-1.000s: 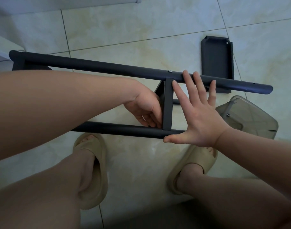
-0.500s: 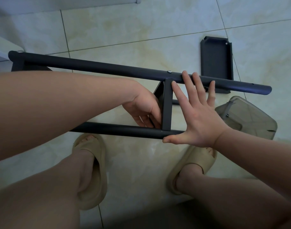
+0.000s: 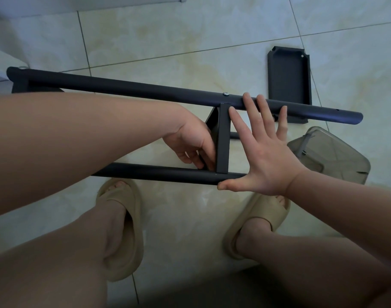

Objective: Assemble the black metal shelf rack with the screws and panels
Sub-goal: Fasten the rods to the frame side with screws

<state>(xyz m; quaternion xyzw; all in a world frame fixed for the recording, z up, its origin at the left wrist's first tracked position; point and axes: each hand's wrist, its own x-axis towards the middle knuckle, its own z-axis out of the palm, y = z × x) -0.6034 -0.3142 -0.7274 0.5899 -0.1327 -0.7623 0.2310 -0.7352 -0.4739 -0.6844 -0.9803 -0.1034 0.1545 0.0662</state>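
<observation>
- Right hand (image 3: 265,156), fingers straight, only braces the rack (image 3: 145,91); it could slip.
- Left hand (image 3: 190,143) fingers curl by the panel (image 3: 223,138), grip unclear; joint may misalign.

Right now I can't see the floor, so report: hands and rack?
Right hand flat, spanning both tubes. Left hand at base of crossbar, grip unclear. Loose panel, clear box on floor beyond.
</observation>
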